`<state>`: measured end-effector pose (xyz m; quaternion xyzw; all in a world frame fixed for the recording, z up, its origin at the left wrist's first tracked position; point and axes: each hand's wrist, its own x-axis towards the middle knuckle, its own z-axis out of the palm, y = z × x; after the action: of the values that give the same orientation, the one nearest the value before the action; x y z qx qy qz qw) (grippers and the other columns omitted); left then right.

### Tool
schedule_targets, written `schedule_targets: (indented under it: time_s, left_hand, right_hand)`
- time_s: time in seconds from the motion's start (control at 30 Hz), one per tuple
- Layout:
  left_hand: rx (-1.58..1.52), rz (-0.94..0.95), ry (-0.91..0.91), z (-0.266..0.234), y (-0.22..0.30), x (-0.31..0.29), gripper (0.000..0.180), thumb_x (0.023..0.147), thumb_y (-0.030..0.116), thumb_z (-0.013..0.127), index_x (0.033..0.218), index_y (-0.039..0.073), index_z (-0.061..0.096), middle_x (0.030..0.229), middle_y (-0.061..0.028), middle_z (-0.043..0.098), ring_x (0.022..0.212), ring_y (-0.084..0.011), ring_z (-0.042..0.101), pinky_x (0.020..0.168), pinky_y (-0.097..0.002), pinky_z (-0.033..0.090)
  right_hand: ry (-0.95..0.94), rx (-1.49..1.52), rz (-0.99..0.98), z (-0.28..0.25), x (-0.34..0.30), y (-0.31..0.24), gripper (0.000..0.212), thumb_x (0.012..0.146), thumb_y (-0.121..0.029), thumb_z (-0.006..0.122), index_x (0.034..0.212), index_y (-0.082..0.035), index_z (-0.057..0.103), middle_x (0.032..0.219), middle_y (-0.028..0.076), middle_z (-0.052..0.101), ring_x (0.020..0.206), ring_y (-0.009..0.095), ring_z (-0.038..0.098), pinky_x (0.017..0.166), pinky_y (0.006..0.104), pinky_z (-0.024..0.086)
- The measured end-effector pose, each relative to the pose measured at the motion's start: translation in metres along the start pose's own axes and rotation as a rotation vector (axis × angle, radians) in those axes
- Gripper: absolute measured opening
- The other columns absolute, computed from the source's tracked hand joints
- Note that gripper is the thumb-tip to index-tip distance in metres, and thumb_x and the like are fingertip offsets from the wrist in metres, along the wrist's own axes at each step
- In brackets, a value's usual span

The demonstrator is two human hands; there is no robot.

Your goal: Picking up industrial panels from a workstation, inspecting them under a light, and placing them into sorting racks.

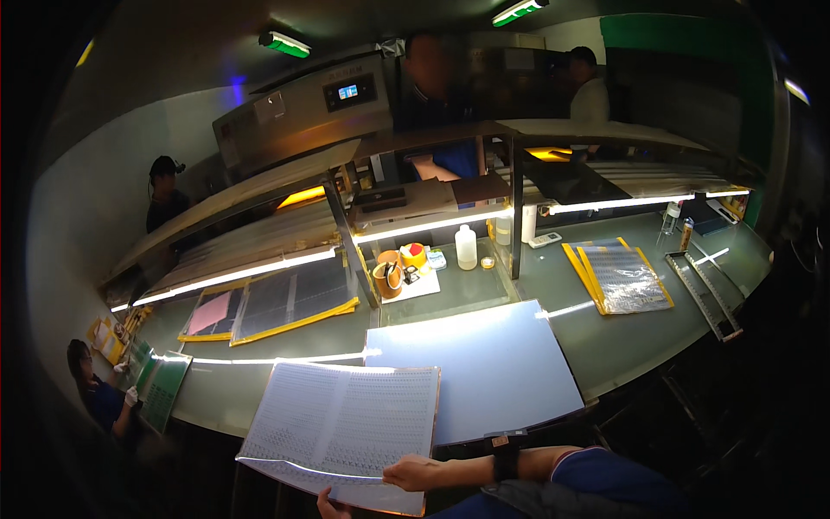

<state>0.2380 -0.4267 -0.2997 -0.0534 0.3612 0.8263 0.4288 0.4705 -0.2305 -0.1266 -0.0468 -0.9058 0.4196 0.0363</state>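
Observation:
A thin pale panel (346,424), printed with dense rows of small repeated patterns, is held tilted over the front edge of the bench. My left hand (333,506) grips its lower edge; the thumb shows and most of the fingers are hidden. Across the panel's lower part lies my right hand (413,474), closed in a pinch. From its fingertips a bright curved line runs to the panel's left edge, apparently the edge of a clear film (311,473). Behind the panel, to the right, a plain pale-blue board (475,372) lies flat on the bench.
The glass-topped bench (618,359) also holds yellow-edged sheets (618,277), a metal rack (705,298), a white bottle (466,248) and a brown cup (387,277). A shelf (588,130) spans the back. At far left a co-worker (104,394) handles a green panel (164,394); others stand beyond.

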Motion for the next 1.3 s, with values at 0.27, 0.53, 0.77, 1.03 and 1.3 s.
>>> schedule_targets:
  time_s: [0.27, 0.53, 0.77, 1.03, 1.3]
  left_hand:
    - [0.136, 0.063, 0.081, 0.038, 0.012, -0.03, 0.017, 0.078, 0.012, 0.06, 0.091, 0.002, 0.057, 0.092, -0.0106, 0.06, 0.089, -0.0218, 0.058, 0.083, -0.038, 0.047]
    - [0.154, 0.12, 0.121, 0.045, 0.007, -0.057, 0.035, 0.078, 0.005, 0.056, 0.111, -0.006, 0.05, 0.104, -0.0165, 0.059, 0.093, -0.028, 0.06, 0.086, -0.0404, 0.048]
    - [0.352, 0.283, 0.102, 0.066, 0.018, -0.062, 0.039, 0.074, 0.002, 0.058, 0.112, -0.002, 0.05, 0.102, -0.0123, 0.059, 0.09, -0.0249, 0.059, 0.083, -0.0366, 0.047]
    - [0.248, 0.099, 0.085, -0.035, 0.038, -0.118, 0.049, 0.085, 0.003, 0.051, 0.132, 0.009, 0.038, 0.126, -0.0116, 0.048, 0.1, -0.0278, 0.053, 0.079, -0.0376, 0.05]
    - [1.3, 0.908, 0.145, -0.003, 0.02, -0.225, 0.03, 0.082, 0.002, 0.047, 0.111, -0.003, 0.052, 0.108, -0.0147, 0.056, 0.097, -0.0283, 0.054, 0.084, -0.0356, 0.044]
  right_hand:
    - [0.077, -0.013, -0.019, -0.005, -0.013, -0.014, 0.017, 0.084, -0.021, 0.055, 0.078, -0.005, 0.055, 0.062, 0.019, 0.056, 0.059, 0.037, 0.058, 0.052, 0.0445, 0.045]
    - [0.009, 0.067, -0.005, -0.006, -0.032, -0.027, 0.023, 0.088, -0.025, 0.052, 0.078, -0.004, 0.054, 0.062, 0.02, 0.055, 0.059, 0.04, 0.055, 0.053, 0.0465, 0.043]
    - [-0.243, 0.072, -0.127, -0.019, -0.009, -0.019, 0.017, 0.088, -0.02, 0.052, 0.086, -0.004, 0.057, 0.069, 0.015, 0.061, 0.063, 0.032, 0.06, 0.056, 0.0402, 0.047]
    - [0.448, -0.121, 0.48, -0.21, 0.025, 0.228, 0.015, 0.075, -0.015, 0.058, 0.086, -0.007, 0.065, 0.077, 0.012, 0.067, 0.07, 0.026, 0.065, 0.064, 0.0356, 0.052]
    - [0.526, 0.256, 0.565, -0.216, -0.032, 0.203, 0.018, 0.088, -0.011, 0.048, 0.09, 0.001, 0.061, 0.072, 0.011, 0.066, 0.054, 0.019, 0.064, 0.048, 0.0286, 0.053]
